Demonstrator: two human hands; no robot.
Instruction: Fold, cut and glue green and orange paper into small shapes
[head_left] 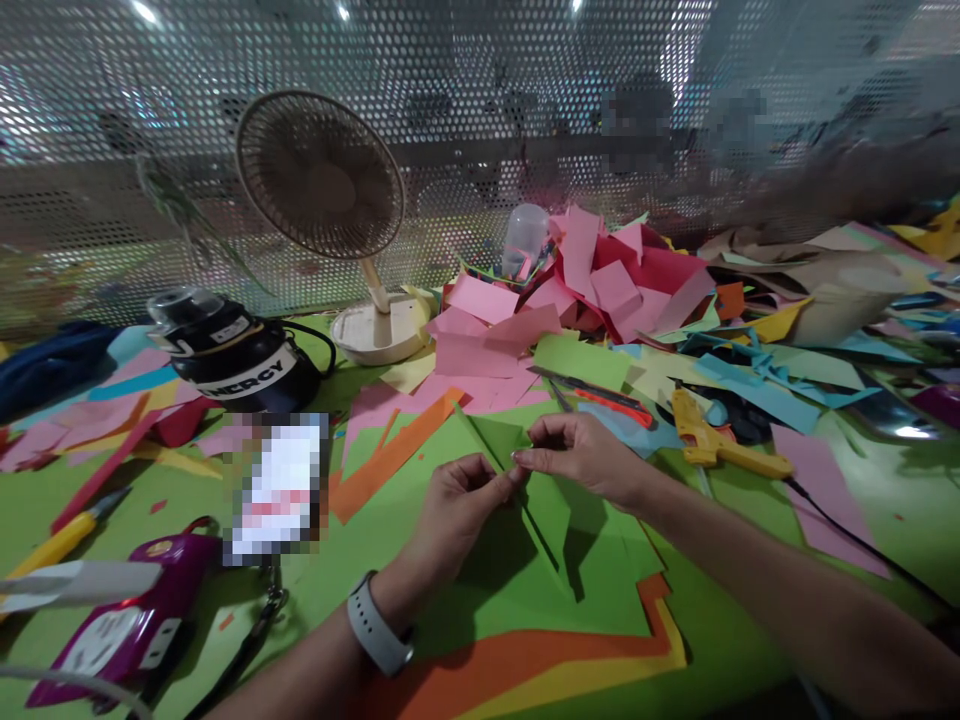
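Observation:
Both hands meet over a folded piece of green paper (pixel 544 515) that stands up off a flat green sheet (pixel 450 590). My left hand (pixel 469 500), with a pale watch strap at its wrist, pinches the folded edge between thumb and fingers. Opposite it, my right hand (pixel 574 455) has thumb and fingers drawn together close to the left fingertips, at the same edge; whether anything small is between them is hidden. Orange and yellow sheets (pixel 600 655) lie under the green one.
Beyond my hands lie a red cutter knife (pixel 615 400) and a yellow glue gun (pixel 720 440) with its cord. A pile of pink paper (pixel 592 280), a small fan (pixel 322 180) and a dark bottle (pixel 247 365) stand farther back. A purple device (pixel 135 610) lies at left.

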